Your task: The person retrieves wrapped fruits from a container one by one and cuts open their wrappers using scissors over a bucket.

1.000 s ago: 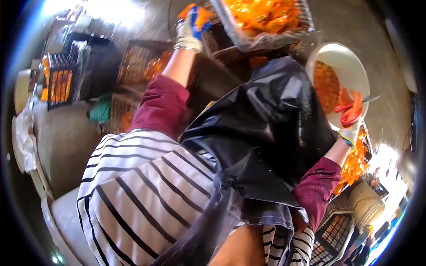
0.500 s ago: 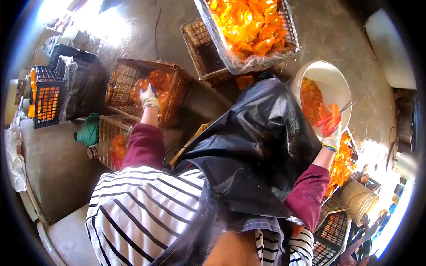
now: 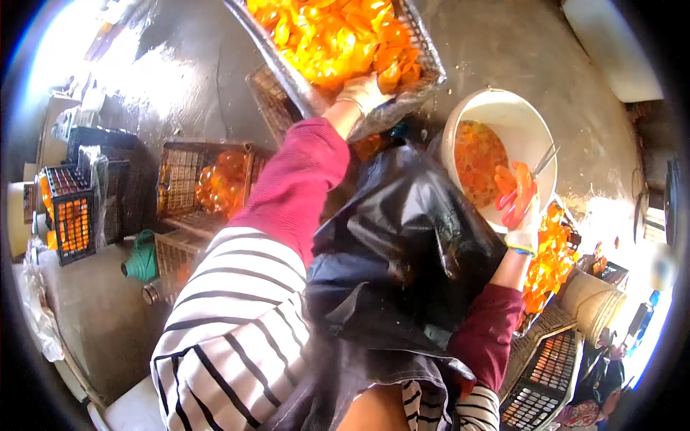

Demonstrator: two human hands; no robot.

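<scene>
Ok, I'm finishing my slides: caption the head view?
Gloved left hand at a crate of orange pieces, right hand holding red-handled scissors.

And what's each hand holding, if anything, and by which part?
The gloved right hand holds red-handled metal scissors by the handles. The gloved left hand is at glossy orange pieces in a plastic-lined crate; whether it grips any can't be told.
</scene>
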